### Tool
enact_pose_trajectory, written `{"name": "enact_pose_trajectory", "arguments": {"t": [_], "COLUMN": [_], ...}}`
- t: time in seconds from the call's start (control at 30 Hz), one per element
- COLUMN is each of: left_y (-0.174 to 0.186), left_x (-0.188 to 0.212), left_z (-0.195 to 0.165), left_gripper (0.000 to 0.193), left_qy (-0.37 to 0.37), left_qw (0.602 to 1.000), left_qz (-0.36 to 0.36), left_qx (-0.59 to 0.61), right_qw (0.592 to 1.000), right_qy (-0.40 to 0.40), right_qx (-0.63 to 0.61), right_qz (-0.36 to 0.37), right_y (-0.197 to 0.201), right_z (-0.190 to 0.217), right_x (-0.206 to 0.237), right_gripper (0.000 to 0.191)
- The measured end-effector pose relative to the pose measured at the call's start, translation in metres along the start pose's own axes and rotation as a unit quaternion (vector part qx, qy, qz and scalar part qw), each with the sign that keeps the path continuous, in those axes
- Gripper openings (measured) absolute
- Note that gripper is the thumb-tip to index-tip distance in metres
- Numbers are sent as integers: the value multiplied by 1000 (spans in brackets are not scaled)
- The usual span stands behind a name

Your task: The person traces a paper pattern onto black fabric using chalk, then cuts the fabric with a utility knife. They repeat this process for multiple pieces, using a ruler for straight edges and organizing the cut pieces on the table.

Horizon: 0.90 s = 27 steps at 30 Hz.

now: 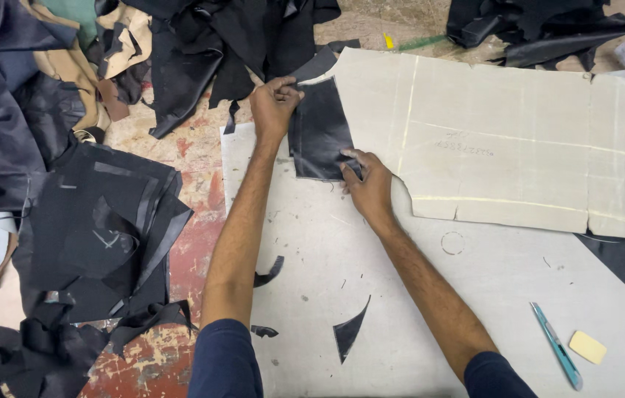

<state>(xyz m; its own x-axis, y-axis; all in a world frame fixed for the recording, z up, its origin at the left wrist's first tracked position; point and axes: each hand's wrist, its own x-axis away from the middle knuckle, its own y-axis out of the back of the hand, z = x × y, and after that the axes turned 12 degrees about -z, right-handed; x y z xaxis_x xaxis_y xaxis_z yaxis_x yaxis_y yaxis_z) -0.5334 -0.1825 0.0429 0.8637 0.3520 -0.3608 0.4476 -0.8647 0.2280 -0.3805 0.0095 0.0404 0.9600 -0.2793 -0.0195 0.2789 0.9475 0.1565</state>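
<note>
A small black leather piece (320,129) lies on the white cutting board (401,295), at the left end of a large beige cardboard pattern (504,140). My left hand (274,105) pinches the piece's upper left corner with closed fingers. My right hand (367,180) presses fingertips down on its lower right corner, beside the pattern's edge. Both forearms stretch forward from dark blue sleeves.
A stack of cut black leather pieces (99,228) sits at the left on the worn red floor. Heaps of black and tan leather (202,44) fill the top. A teal utility knife (557,346) and a yellow chalk block (587,346) lie at lower right. Black offcuts (349,332) dot the board.
</note>
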Motion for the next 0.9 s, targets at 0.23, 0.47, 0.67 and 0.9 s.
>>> {"name": "enact_pose_trajectory", "arguments": {"t": [0.23, 0.47, 0.67, 0.9], "left_y": [-9, -14, -17, -18], "left_x": [2, 11, 15, 18], "left_z": [18, 25, 24, 26], "left_gripper": [24, 27, 29, 31], "left_qy": [-2, -1, -5, -8], "left_qw": [998, 997, 994, 994], "left_qz": [-58, -75, -94, -97], "left_qx": [22, -20, -48, -49], "right_qw": [997, 999, 991, 821], "right_qy": [52, 23, 102, 462], "right_qx": [50, 25, 79, 329], "right_qz": [-31, -31, -46, -68], "right_y": [0, 2, 0, -11], "right_z": [10, 3, -2, -17], "right_x": [3, 1, 13, 25], "right_gripper": [26, 23, 24, 32]}}
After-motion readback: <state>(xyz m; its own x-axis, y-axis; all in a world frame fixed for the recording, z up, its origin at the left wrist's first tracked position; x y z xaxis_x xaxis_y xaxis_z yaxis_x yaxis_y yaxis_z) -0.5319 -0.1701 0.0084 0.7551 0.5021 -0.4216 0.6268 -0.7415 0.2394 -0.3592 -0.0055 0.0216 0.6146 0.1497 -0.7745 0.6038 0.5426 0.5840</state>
